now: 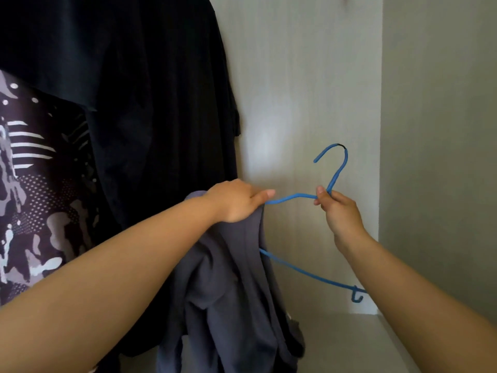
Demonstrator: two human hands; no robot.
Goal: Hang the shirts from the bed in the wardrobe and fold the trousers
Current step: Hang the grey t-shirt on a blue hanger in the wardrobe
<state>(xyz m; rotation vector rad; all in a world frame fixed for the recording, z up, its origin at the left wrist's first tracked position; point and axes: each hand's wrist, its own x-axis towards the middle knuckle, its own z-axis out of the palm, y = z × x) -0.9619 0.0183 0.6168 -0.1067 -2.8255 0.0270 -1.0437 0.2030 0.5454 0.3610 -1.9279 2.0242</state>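
Blue wire hanger (298, 196) pinched at the base of its neck by the right hand (340, 211), thumb and fingers closed round the twist; left hand (234, 201) closed on a bunch of grey shirt (236, 278) at the hanger's left shoulder, index finger stretched along the wire. Hook up and curling left, mouth facing the hung clothes, tip black where the coating ends. Long axis of the hanger running left to right across the view, tilted, the far end dipping lower right where a small notch hook shows beside the right forearm. Left shoulder of the frame buried in cloth, right shoulder and most of the lower bar bare. Shirt draped down from the left fist in loose folds, hem out of sight below the frame edge, collar not made out. Both hands level with each other, the left on the garment, the right on the wire; shirt lying left of and below the grip. By the look of it, threading half done, with the bare right arm of the hanger yet to pass into the cloth. Behind the left arm, a black garment (150, 103) hanging full length, a patterned grey-and-white one (35, 184) further left. Pale wardrobe back panel (304, 90) and side wall beyond the hook, pale shelf below; rail above not in view
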